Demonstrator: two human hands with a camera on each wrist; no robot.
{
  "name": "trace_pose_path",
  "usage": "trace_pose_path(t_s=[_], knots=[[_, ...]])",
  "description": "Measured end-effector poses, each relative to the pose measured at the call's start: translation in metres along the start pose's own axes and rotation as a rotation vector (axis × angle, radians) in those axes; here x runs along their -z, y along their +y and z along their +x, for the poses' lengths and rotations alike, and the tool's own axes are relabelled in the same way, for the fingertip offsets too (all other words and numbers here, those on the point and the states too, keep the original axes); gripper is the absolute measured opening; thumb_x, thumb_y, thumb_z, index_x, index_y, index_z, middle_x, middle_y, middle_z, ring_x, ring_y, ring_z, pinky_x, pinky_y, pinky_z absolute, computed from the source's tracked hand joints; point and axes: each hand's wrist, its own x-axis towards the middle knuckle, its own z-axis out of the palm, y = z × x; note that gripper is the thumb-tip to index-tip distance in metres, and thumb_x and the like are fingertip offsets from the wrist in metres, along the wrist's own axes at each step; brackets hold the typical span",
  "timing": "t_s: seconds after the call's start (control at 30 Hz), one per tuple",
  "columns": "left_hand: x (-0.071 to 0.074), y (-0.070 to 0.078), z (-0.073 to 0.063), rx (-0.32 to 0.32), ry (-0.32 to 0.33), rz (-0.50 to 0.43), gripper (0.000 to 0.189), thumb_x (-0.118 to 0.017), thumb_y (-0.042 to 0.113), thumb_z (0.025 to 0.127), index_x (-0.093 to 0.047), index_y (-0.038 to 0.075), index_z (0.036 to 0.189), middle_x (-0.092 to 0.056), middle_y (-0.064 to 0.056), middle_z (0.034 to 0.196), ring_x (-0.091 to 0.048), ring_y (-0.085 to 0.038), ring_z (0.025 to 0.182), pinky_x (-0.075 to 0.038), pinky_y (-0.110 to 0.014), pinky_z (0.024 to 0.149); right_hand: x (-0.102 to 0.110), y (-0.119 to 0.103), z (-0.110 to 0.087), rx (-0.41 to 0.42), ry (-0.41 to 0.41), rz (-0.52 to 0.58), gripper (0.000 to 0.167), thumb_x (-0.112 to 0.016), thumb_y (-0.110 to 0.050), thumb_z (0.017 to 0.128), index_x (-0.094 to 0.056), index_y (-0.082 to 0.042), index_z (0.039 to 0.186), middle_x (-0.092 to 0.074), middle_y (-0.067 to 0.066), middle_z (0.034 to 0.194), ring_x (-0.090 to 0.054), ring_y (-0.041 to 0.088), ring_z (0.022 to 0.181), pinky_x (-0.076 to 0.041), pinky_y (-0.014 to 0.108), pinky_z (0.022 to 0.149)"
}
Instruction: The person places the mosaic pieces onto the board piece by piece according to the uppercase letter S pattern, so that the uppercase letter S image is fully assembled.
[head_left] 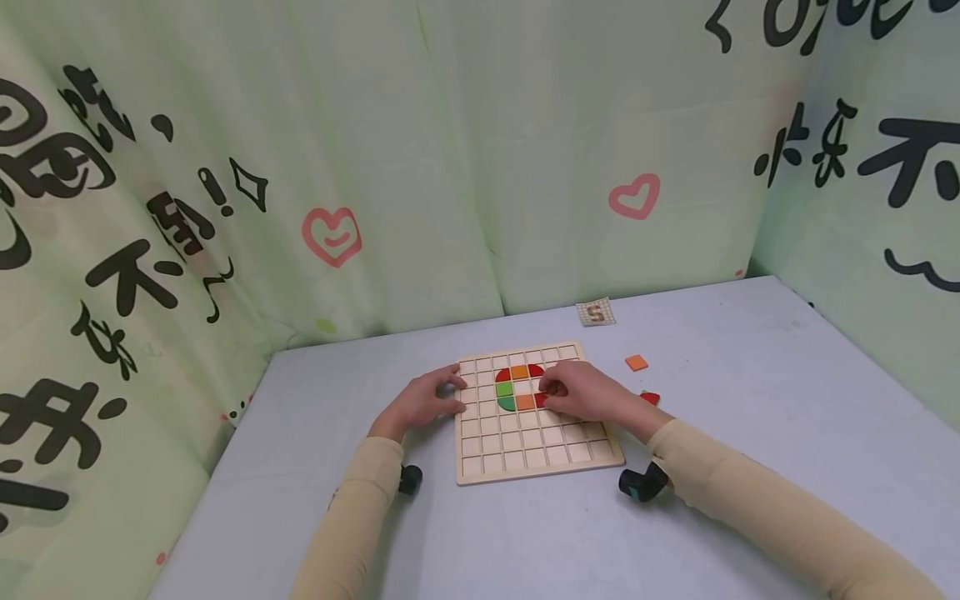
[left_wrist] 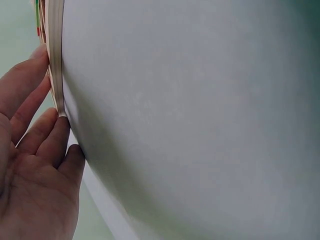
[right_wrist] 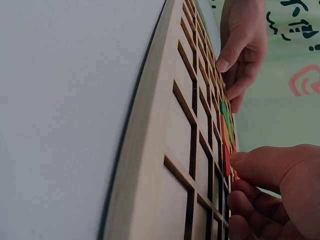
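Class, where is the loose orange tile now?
In the head view, the orange tile lies on the table right of the gridded board, between the patterned card and the loose red piece.

Pale wooden grid board (head_left: 536,459), lying flat, red, orange and green pieces (head_left: 504,388) in its far half

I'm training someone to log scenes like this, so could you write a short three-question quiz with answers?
1. True or false: the left hand touches the edge of the grid board.
2. Which colour is the loose piece nearest the card: (a) green, (b) orange, (c) blue?
3. Which hand is at the coloured pieces on the board?

Key: 1. True. 2. (b) orange. 3. The right hand.
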Motion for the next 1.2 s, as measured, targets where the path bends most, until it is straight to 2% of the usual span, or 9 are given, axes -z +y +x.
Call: trace_pose_path(t_s=[0.33, 0.43, 0.53, 0.6, 0.67, 0.77, 0.87, 1.03, 1.2], knots=[[0.001, 0.002, -0.001, -0.006, -0.002, 0.005, 0.031, -0.076, 0.019, 0.085, -0.067, 0.015, 0.115, -0.037, -0.001, 0.155, -0.026, -0.025, 0.146, -0.024, -0.044, 0.118, 0.016, 0.017, -0.024, -0.074, 0.023, 0.037, 0.02, -0.068, -0.012, 0.088, -0.067, -0.002, 0.105, -0.064, 0.001, 0.093, -0.057, 0.016, 0.084, -0.051, 0.032, 0.076], [0.0, 0.002, -0.002, -0.006, -0.003, 0.006, 0.031, -0.077, 0.019, 0.085, -0.067, 0.015, 0.115, -0.037, -0.001, 0.155, -0.026, -0.025, 0.146, -0.024, -0.044, 0.118, 0.022, 0.025, -0.034, -0.103, 0.022, 0.039, 0.023, -0.068, -0.014, 0.089, -0.067, -0.002, 0.107, -0.063, 0.001, 0.094, -0.057, 0.014, 0.083, -0.05, 0.03, 0.072], [0.0, 0.002, -0.002, -0.009, -0.003, 0.005, 0.032, -0.077, 0.018, 0.085, -0.067, 0.015, 0.115, -0.037, -0.001, 0.155, -0.026, -0.025, 0.146, -0.024, -0.044, 0.118, 0.03, 0.031, -0.043, -0.155, 0.013, 0.077, 0.025, -0.068, -0.015, 0.089, -0.066, -0.001, 0.11, -0.063, 0.004, 0.095, -0.058, 0.015, 0.071, -0.05, 0.03, 0.062], [0.0, 0.002, -0.002, -0.012, -0.002, 0.009, 0.032, -0.077, 0.019, 0.085, -0.067, 0.015, 0.116, -0.038, -0.001, 0.155, -0.026, -0.025, 0.146, -0.024, -0.044, 0.118, 0.035, 0.036, -0.048, -0.184, 0.024, 0.079, 0.027, -0.068, -0.016, 0.09, -0.065, 0.0, 0.112, -0.063, 0.007, 0.099, -0.058, 0.016, 0.072, -0.051, 0.03, 0.06], [0.001, 0.002, -0.002, -0.011, 0.0, 0.012, 0.032, -0.077, 0.019, 0.085, -0.067, 0.015, 0.116, -0.038, -0.001, 0.155, -0.026, -0.025, 0.146, -0.024, -0.044, 0.118, 0.039, 0.042, -0.053, -0.207, 0.053, 0.07, 0.029, -0.067, -0.016, 0.09, -0.065, 0.001, 0.114, -0.062, 0.012, 0.104, -0.059, 0.021, 0.076, -0.053, 0.034, 0.063], [0.001, 0.003, -0.003, -0.006, 0.002, 0.011, 0.032, -0.077, 0.019, 0.085, -0.067, 0.016, 0.115, -0.038, 0.0, 0.155, -0.026, -0.025, 0.146, -0.025, -0.044, 0.118, 0.045, 0.054, -0.06, -0.238, 0.119, 0.029, 0.032, -0.066, -0.016, 0.091, -0.064, 0.002, 0.117, -0.059, 0.017, 0.112, -0.058, 0.027, 0.094, -0.054, 0.041, 0.078], [0.001, 0.004, -0.004, 0.003, -0.002, 0.004, 0.032, -0.076, 0.019, 0.086, -0.067, 0.015, 0.115, -0.037, 0.0, 0.155, -0.026, -0.025, 0.146, -0.024, -0.044, 0.118, 0.049, 0.067, -0.064, -0.274, 0.16, 0.032, 0.034, -0.064, -0.015, 0.091, -0.062, 0.004, 0.119, -0.058, 0.021, 0.116, -0.058, 0.033, 0.1, -0.053, 0.046, 0.083], [0.002, 0.004, -0.005, 0.003, -0.006, 0.002, 0.031, -0.076, 0.019, 0.086, -0.067, 0.015, 0.116, -0.037, -0.001, 0.156, -0.026, -0.026, 0.146, -0.024, -0.044, 0.118, 0.052, 0.084, -0.068, -0.332, 0.165, 0.037, 0.037, -0.064, -0.013, 0.09, -0.059, 0.007, 0.121, -0.057, 0.025, 0.118, -0.058, 0.036, 0.1, -0.054, 0.047, 0.082], [0.002, 0.005, -0.004, 0.001, -0.003, -0.001, 0.031, -0.076, 0.019, 0.086, -0.067, 0.015, 0.115, -0.037, 0.0, 0.155, -0.026, -0.025, 0.146, -0.024, -0.043, 0.118, 0.052, 0.09, -0.07, -0.361, 0.133, 0.039, 0.042, -0.066, -0.013, 0.089, -0.056, 0.009, 0.123, -0.058, 0.026, 0.117, -0.058, 0.035, 0.097, -0.054, 0.047, 0.084]])
